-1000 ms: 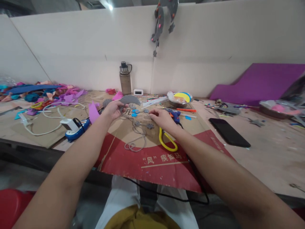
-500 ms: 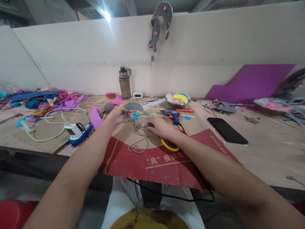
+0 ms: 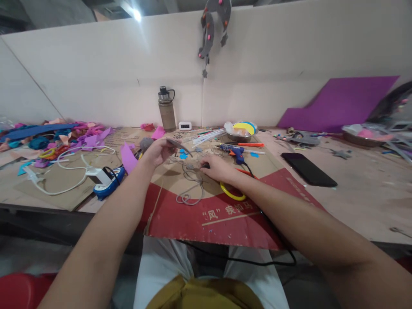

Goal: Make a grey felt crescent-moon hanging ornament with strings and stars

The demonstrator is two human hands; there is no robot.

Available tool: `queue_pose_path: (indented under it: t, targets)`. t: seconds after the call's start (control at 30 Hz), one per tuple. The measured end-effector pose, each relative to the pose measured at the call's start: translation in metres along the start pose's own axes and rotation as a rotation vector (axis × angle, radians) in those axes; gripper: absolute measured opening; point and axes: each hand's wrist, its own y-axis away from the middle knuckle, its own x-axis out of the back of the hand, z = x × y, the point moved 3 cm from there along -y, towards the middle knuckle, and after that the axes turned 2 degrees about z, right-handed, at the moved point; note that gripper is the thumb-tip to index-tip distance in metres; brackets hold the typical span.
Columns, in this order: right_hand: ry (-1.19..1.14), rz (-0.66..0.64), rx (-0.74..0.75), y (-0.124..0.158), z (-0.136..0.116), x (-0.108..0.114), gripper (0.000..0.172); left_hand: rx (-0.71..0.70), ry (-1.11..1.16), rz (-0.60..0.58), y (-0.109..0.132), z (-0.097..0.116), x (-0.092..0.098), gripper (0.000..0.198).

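My left hand (image 3: 156,151) is closed on a grey felt crescent (image 3: 179,144), held just above the cardboard sheet (image 3: 180,214) and tilted almost edge-on. My right hand (image 3: 216,168) rests on the cardboard with fingers pinched on a small dark piece I cannot make out, beside a tangle of grey cord (image 3: 189,189). Small blue and grey felt shapes (image 3: 184,155) lie between the hands. A yellow ring (image 3: 230,193) lies under my right wrist.
A blue glue gun (image 3: 232,150) with a black cable lies behind my right hand. A black phone (image 3: 308,169) lies to the right. A bottle (image 3: 166,109), a small clock (image 3: 184,125), a metal bowl (image 3: 240,131), felt scraps (image 3: 58,135) and a white charger (image 3: 96,175) surround the work spot.
My right hand has slid left and closed on a small piece by the grey cord. My left hand has tipped the grey crescent from face-on to nearly flat.
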Motion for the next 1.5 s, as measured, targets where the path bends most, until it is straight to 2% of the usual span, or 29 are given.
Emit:
queue_pose_path:
  t: [0.13, 0.23, 0.37, 0.47, 0.57, 0.63, 0.73, 0.87, 0.97, 1.07, 1.2, 1.27, 1.33, 1.4, 1.5]
  targets:
    - [-0.162, 0.079, -0.136, -0.003, 0.004, 0.005, 0.012, -0.049, -0.024, -0.069, 0.007, 0.012, 0.002, 0.009]
    - [-0.428, 0.129, -0.290, -0.004, 0.007, 0.009, 0.008, -0.074, -0.070, -0.133, 0.012, 0.018, 0.004, 0.011]
    - [-0.835, 0.157, -0.443, -0.003, 0.005, 0.015, 0.008, -0.026, -0.147, -0.215, 0.017, 0.017, 0.007, 0.015]
    - [-0.984, 0.157, -0.512, -0.001, 0.004, 0.020, 0.009, 0.043, -0.247, -0.276, 0.022, 0.010, 0.009, 0.018]
    - [-1.046, 0.156, -0.537, 0.000, 0.006, 0.024, 0.009, 0.141, -0.398, -0.308, 0.028, 0.001, 0.011, 0.021]
    - [-1.063, 0.153, -0.541, 0.000, 0.009, 0.026, 0.011, 0.163, -0.464, -0.264, 0.030, 0.000, 0.014, 0.023]
    - [-1.076, 0.156, -0.524, -0.001, 0.012, 0.028, 0.013, 0.160, -0.533, -0.193, 0.030, 0.003, 0.018, 0.028]
    - [-1.080, 0.159, -0.488, -0.001, 0.013, 0.029, 0.014, 0.194, -0.520, -0.194, 0.026, 0.008, 0.022, 0.033]
    - [-1.093, 0.148, -0.482, 0.000, 0.012, 0.031, 0.013, 0.188, -0.576, -0.221, 0.025, 0.009, 0.024, 0.028]
    - [-1.119, 0.135, -0.469, 0.000, 0.010, 0.034, 0.013, 0.146, -0.624, -0.169, 0.023, 0.008, 0.024, 0.021]
    - [-1.150, 0.129, -0.414, 0.001, 0.004, 0.041, 0.015, -0.023, -0.534, -0.049, 0.020, 0.009, 0.006, 0.016]
    - [-1.188, 0.130, -0.383, 0.001, 0.000, 0.044, 0.017, -0.059, -0.452, -0.078, 0.022, 0.005, -0.013, 0.022]
    - [-1.228, 0.130, -0.358, 0.002, -0.004, 0.047, 0.018, 0.013, -0.398, -0.161, 0.027, -0.001, -0.032, 0.029]
    - [-1.250, 0.137, -0.342, 0.002, -0.007, 0.048, 0.018, 0.078, -0.405, -0.207, 0.031, -0.007, -0.044, 0.026]
    - [-1.230, 0.176, -0.354, 0.002, -0.005, 0.049, 0.018, 0.103, -0.518, -0.258, 0.034, -0.008, -0.044, 0.015]
